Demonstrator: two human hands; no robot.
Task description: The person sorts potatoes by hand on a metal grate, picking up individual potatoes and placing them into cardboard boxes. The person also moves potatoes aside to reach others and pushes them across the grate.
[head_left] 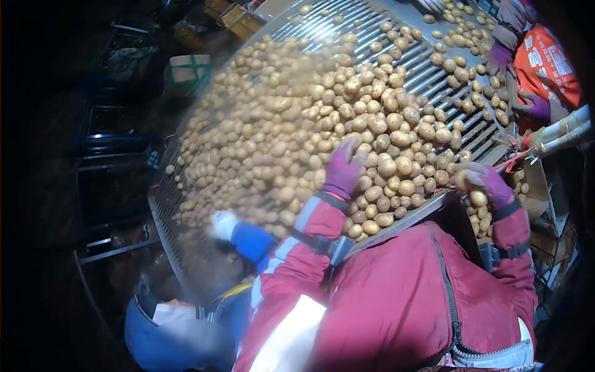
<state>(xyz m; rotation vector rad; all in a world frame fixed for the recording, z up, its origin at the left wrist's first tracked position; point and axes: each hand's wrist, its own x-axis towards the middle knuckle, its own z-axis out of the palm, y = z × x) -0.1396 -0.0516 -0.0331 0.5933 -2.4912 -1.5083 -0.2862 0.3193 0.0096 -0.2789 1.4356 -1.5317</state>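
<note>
This looks like a produce-sorting shed or packing works. A great heap of loose potatoes (372, 121) covers a slatted metal surface (322, 31), a bulk load rather than a household amount. Several people work around it: a person in blue (186, 338) at seven o'clock, another's purple gloves (498, 59) at two, near a red printed cloth (536, 53). A green-strapped box (186, 67) sits at eleven o'clock, dark metal frames (118, 165) at nine.
</note>
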